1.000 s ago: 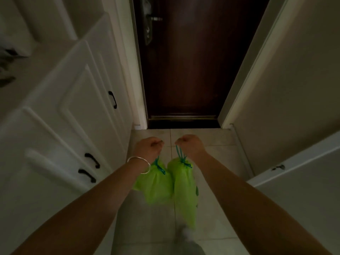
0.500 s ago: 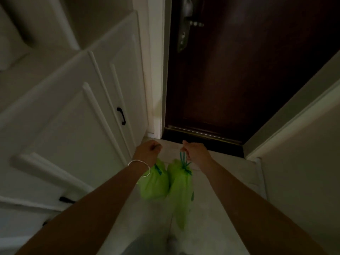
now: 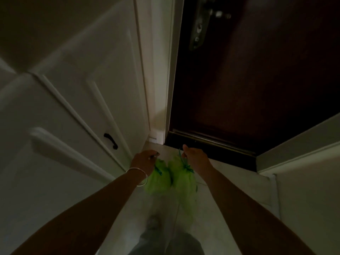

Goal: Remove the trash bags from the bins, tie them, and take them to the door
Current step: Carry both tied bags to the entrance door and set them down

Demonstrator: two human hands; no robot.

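Two tied green trash bags hang side by side above the tiled floor, just short of the door's threshold. My left hand [image 3: 144, 160], with a silver bracelet on the wrist, grips the drawstring of the left green bag [image 3: 160, 179]. My right hand [image 3: 195, 157] grips the blue-green drawstring of the right green bag [image 3: 184, 183], which hangs longer. The dark brown door [image 3: 257, 89] is straight ahead and closed, its metal handle [image 3: 200, 24] high up.
White cabinets [image 3: 77, 100] with a black handle [image 3: 111, 141] line the left side. A white wall and baseboard [image 3: 303, 159] close in the right. The dark threshold [image 3: 211, 144] lies just beyond the bags. My foot [image 3: 153, 220] is on the pale tiles below.
I have come closer to the door, which now fills more of the view. Both hands still hold the bags, which have moved up to the threshold.
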